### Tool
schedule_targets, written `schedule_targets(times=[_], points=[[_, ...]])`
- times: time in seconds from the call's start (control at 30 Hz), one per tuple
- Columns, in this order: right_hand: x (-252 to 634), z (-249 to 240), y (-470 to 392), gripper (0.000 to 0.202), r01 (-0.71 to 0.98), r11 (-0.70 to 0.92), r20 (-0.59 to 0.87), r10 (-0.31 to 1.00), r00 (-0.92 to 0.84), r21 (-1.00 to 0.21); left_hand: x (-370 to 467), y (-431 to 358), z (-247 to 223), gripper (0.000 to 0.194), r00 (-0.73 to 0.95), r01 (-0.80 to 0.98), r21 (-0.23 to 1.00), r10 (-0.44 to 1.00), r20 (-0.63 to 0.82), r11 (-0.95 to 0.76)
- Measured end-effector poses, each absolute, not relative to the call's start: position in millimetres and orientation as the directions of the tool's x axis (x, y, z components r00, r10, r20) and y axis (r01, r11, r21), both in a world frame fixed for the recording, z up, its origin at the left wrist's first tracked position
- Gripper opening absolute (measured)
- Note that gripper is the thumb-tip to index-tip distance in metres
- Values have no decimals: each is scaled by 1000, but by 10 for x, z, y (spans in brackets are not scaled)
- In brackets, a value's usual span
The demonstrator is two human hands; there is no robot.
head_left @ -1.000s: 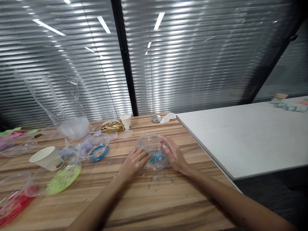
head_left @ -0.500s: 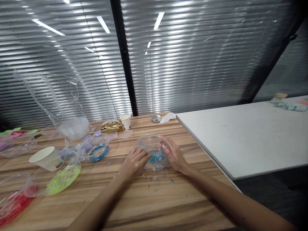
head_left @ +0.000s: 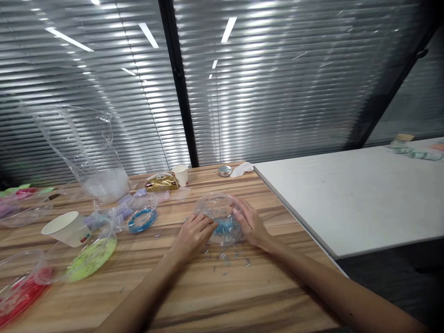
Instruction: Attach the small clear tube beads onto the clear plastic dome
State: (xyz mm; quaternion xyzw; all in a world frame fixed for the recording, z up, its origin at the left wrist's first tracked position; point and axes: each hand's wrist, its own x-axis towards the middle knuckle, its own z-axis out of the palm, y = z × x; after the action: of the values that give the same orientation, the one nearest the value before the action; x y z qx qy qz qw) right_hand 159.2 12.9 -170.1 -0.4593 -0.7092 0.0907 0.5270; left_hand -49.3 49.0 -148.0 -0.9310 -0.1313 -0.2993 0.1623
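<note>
A round clear plastic container rests on the wooden table, with blue material inside it. At its left side is my left hand, fingers bent together over the rim; what they pinch is too small to make out. My right hand lies against the container's right side, its fingers curved around the wall. Several small clear pieces are scattered on the table just in front of the container.
To the left are a clear container with a blue ring, a paper cup, yellow-green slime and red slime. Farther back stand a gold packet, a small cup and a large clear bag.
</note>
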Motion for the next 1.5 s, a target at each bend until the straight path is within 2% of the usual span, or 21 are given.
schedule_targets(times=[1.5], points=[[1594, -1681, 124, 41, 538, 557, 641, 767, -40, -633, -480, 490, -1502, 19, 791, 337, -200, 161, 590, -920]])
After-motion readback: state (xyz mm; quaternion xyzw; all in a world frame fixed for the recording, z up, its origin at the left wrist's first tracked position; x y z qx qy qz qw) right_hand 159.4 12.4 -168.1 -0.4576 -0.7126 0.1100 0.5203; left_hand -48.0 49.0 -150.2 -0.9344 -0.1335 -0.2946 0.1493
